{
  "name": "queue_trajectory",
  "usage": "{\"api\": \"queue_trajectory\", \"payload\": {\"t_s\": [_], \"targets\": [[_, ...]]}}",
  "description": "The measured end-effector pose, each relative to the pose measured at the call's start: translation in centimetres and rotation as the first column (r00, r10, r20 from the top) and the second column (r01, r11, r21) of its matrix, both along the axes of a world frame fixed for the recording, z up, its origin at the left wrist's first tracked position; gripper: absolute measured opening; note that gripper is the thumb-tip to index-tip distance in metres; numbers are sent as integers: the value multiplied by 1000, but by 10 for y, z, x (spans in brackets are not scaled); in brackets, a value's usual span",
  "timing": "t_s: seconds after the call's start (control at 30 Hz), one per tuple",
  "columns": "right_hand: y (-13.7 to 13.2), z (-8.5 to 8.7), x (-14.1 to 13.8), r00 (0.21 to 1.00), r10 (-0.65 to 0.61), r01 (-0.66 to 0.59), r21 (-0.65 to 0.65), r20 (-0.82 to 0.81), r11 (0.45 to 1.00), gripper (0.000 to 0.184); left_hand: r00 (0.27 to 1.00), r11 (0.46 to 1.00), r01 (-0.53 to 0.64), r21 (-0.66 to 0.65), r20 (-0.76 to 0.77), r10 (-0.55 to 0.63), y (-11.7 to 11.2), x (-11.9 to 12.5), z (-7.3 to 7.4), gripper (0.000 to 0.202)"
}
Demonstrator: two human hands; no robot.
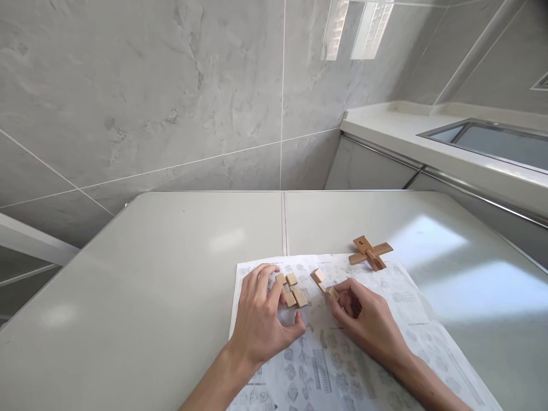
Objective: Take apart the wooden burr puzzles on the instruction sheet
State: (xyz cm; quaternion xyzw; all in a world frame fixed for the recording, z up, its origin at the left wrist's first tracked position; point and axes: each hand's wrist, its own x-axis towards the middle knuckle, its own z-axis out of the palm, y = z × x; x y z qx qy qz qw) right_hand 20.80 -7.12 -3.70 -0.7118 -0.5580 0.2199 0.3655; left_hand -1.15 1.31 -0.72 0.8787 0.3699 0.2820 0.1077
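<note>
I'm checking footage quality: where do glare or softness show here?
Head view: strong glare on the table, right of the wooden cross; window-like reflections on the wall; fine print on the paper too soft to read; the right hand and its notched block fairly clear, no obvious motion blur.

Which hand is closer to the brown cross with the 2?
The right hand. It's just on the near side of the brown cross; the left hand is farther away, leftward, around pale blocks.
</note>
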Motion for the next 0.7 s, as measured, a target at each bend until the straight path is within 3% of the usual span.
{"api": "queue_trajectory", "payload": {"t_s": [0.3, 0.7], "targets": [[0, -1, 0, 997, 19, -20, 22, 69, 1000, 17, 997, 985, 57, -164, 56, -48, 2, -2, -15, 69], [0, -2, 0, 993, 53, -54, 9, 104, 998, 15, 986, 947, 139, -289, 130, -105, -1, -2, -15, 70]]}}
